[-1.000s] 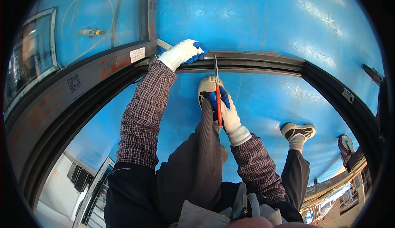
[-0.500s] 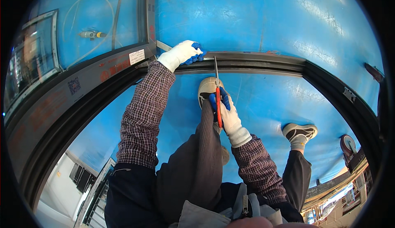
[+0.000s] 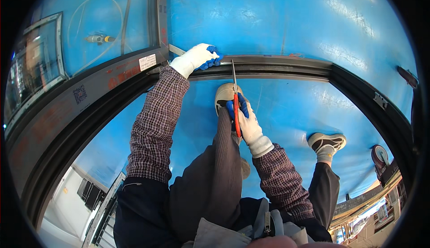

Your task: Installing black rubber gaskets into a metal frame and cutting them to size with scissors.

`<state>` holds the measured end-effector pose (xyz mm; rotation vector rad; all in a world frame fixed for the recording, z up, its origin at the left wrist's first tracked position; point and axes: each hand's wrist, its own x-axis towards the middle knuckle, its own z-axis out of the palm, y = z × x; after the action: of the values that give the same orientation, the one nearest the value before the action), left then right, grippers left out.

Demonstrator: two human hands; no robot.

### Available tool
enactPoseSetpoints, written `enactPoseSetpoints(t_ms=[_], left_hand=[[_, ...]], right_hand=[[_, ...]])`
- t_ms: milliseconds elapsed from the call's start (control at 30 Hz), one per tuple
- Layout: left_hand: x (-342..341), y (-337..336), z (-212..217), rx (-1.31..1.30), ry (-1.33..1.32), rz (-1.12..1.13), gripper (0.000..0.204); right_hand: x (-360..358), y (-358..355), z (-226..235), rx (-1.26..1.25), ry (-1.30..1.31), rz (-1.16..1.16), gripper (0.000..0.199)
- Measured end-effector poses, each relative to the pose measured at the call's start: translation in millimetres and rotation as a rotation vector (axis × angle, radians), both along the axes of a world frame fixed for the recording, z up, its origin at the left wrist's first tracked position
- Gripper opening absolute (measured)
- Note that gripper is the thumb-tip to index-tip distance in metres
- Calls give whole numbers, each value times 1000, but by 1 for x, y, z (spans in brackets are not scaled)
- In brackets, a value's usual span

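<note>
White-and-blue work gloves cover both my hands. My left hand (image 3: pixel 197 60) lies on the far rail of a dark metal frame (image 3: pixel 277 67), near its left corner, with bent, closed fingers. A short pale strip (image 3: pixel 226 63) shows on the rail beside those fingertips; whatever they pinch is hidden. In my right hand (image 3: pixel 247 123), nearer to me, are red-handled scissors (image 3: pixel 236 116), seen edge-on. Their long narrow blades point away from me, and the tip reaches over the rail just right of my left hand.
Frame sides curve down the left (image 3: pixel 94 93) and right (image 3: pixel 380 95) over a blue floor (image 3: pixel 268 19). My shoes (image 3: pixel 327 142) stand inside it. At the upper left lie a hose fitting (image 3: pixel 99 38) and a glazed panel (image 3: pixel 38 53). A caster wheel (image 3: pixel 380 155) sits at the right.
Both hands stay nearly in place, the scissors still by the rail. The whole view has shifted very slightly.
</note>
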<state>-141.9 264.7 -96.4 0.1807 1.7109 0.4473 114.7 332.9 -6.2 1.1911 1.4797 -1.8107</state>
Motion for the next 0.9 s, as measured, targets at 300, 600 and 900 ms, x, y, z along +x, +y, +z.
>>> enactPoseSetpoints(t_ms=[300, 600, 900], left_hand=[[4, 1, 9, 47, 6, 37, 20], [12, 0, 18, 48, 176, -30, 21], [10, 5, 31, 53, 121, -31, 25]], right_hand=[[14, -13, -29, 125, 97, 66, 66], [-5, -3, -10, 67, -38, -8, 62], [-4, 0, -30, 42, -60, 69, 67]])
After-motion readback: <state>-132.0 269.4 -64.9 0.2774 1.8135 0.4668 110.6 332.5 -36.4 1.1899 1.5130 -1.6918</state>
